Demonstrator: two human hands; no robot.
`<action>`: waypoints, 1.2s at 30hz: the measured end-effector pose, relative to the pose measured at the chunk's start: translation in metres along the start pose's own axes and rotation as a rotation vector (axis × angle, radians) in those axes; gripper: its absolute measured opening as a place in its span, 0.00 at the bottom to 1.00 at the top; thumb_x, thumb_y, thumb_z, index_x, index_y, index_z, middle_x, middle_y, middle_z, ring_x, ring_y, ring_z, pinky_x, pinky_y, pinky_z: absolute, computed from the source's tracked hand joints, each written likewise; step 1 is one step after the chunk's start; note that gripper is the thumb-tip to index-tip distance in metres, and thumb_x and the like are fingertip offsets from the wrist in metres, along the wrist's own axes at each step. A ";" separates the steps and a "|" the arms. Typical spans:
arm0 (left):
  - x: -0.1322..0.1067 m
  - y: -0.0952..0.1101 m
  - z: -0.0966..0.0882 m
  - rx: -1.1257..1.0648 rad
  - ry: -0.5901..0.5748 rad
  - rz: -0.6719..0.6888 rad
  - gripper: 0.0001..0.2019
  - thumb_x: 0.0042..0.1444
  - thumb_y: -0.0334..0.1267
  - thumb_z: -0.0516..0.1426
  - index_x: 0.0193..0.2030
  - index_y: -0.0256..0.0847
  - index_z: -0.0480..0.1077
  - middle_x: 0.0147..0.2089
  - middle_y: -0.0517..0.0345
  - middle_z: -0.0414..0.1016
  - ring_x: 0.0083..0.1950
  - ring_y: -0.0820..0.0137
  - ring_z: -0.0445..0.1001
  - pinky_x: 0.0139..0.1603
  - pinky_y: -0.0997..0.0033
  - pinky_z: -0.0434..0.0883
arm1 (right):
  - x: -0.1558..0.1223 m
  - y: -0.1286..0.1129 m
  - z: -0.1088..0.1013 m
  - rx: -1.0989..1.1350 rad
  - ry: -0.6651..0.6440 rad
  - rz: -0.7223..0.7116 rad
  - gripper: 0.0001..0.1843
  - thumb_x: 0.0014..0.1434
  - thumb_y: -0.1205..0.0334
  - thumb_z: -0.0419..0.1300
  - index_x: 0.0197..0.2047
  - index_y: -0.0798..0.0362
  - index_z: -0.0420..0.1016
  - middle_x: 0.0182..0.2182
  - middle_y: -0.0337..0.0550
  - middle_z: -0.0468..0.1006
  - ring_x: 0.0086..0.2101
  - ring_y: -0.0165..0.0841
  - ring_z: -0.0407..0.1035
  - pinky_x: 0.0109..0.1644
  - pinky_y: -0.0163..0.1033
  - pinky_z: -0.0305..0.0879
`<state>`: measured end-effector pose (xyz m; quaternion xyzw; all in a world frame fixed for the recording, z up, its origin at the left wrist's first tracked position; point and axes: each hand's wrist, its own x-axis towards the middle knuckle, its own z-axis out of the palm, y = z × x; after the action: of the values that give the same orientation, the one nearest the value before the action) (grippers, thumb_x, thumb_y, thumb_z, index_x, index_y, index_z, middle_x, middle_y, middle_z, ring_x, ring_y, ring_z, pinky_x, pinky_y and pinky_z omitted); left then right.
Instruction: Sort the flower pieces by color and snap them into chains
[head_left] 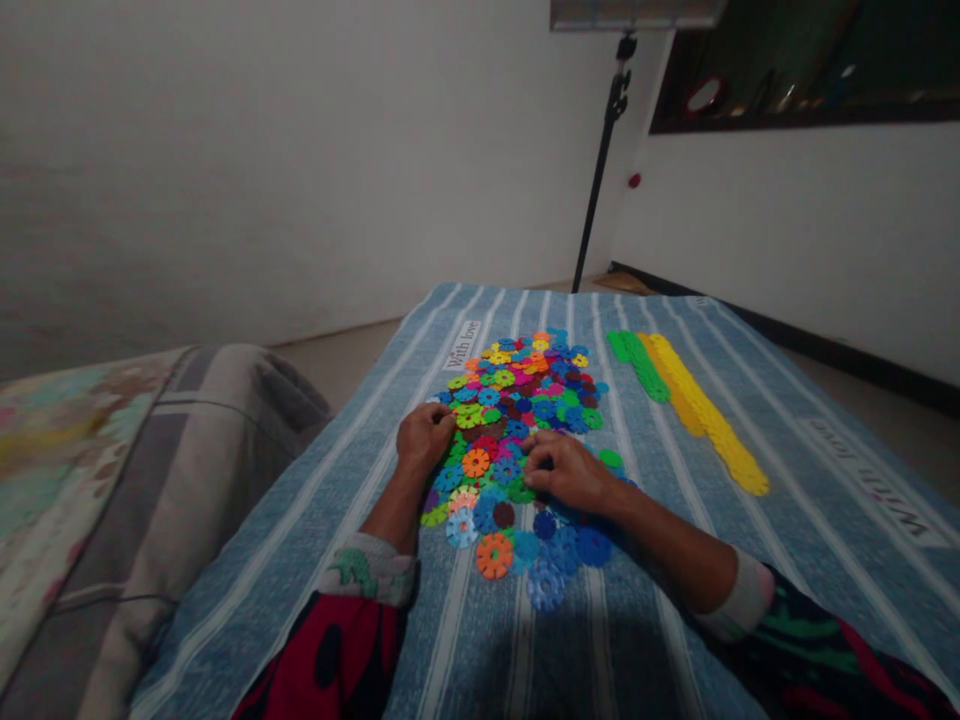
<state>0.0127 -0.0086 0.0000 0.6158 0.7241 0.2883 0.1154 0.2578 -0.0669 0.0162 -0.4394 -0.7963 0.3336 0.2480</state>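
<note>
A pile of notched plastic discs, like snowflake building discs (476,462), in many colours spreads over the middle of the striped cloth. My left hand (425,438) rests at the pile's left edge beside lime-green discs (469,415). Its fingers are curled in, and whatever they pinch is hidden. My right hand (568,472) lies over the pile's right side, thumb and forefinger bent towards each other near a green disc (520,490). I cannot make out what is between those fingertips. Right of the pile lie overlapping rows of green discs (643,370) and yellow discs (709,415).
A blue striped tablecloth (352,480) covers the table. To the left stands a piece of furniture draped in grey cloth (225,400). Behind the table's far edge rises a black stand (596,190). A dark window (810,65) is at upper right.
</note>
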 end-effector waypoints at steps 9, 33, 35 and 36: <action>0.008 -0.008 -0.001 0.010 0.003 0.036 0.17 0.49 0.46 0.52 0.35 0.42 0.79 0.39 0.53 0.82 0.40 0.61 0.78 0.40 0.68 0.69 | 0.002 0.046 -0.070 0.084 0.304 -0.002 0.04 0.51 0.65 0.63 0.25 0.53 0.78 0.40 0.46 0.81 0.47 0.40 0.74 0.56 0.49 0.66; 0.009 -0.011 -0.003 -0.017 0.003 0.017 0.16 0.49 0.47 0.54 0.36 0.42 0.79 0.37 0.54 0.83 0.41 0.60 0.78 0.40 0.68 0.71 | -0.012 0.175 -0.187 -0.536 0.465 0.281 0.05 0.48 0.68 0.63 0.24 0.52 0.81 0.33 0.46 0.83 0.40 0.42 0.77 0.49 0.44 0.70; 0.008 -0.011 -0.003 -0.016 0.000 0.019 0.17 0.49 0.48 0.54 0.36 0.42 0.79 0.36 0.54 0.83 0.41 0.60 0.78 0.39 0.68 0.71 | -0.012 0.176 -0.187 -0.555 0.474 0.300 0.05 0.49 0.67 0.63 0.25 0.52 0.81 0.33 0.45 0.83 0.40 0.40 0.77 0.49 0.42 0.70; 0.008 -0.011 -0.003 -0.017 0.002 0.017 0.17 0.49 0.48 0.54 0.36 0.43 0.79 0.35 0.55 0.82 0.41 0.60 0.78 0.39 0.68 0.71 | -0.013 0.176 -0.187 -0.566 0.485 0.312 0.05 0.49 0.67 0.63 0.26 0.51 0.82 0.34 0.45 0.83 0.40 0.39 0.76 0.48 0.40 0.69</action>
<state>0.0005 -0.0021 -0.0022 0.6206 0.7166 0.2958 0.1175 0.4865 0.0496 0.0053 -0.6721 -0.6988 0.0215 0.2440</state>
